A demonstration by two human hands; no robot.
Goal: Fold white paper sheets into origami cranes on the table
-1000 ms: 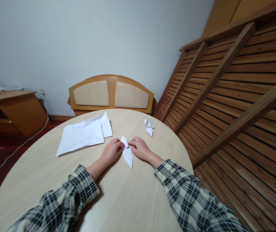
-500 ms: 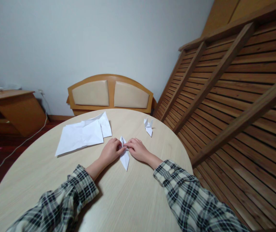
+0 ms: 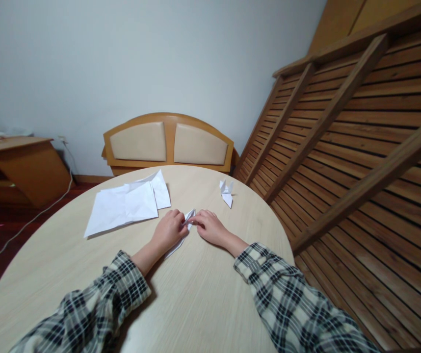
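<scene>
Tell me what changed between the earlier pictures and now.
The folded paper has turned clockwise in view: its lower point swung left and its upper tip right. The left hand and right hand stay at it; no release shows. The white sheets and small paper figure stayed put.

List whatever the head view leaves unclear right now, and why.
Head view:
Folded paper: its middle is hidden by the left hand.
Right hand: whether it grips the paper is too small to tell.
Rear sheet: partly covered by the front sheet.
Small paper figure: finer creases too small to read.
Desk: cut off by the left edge.
</scene>
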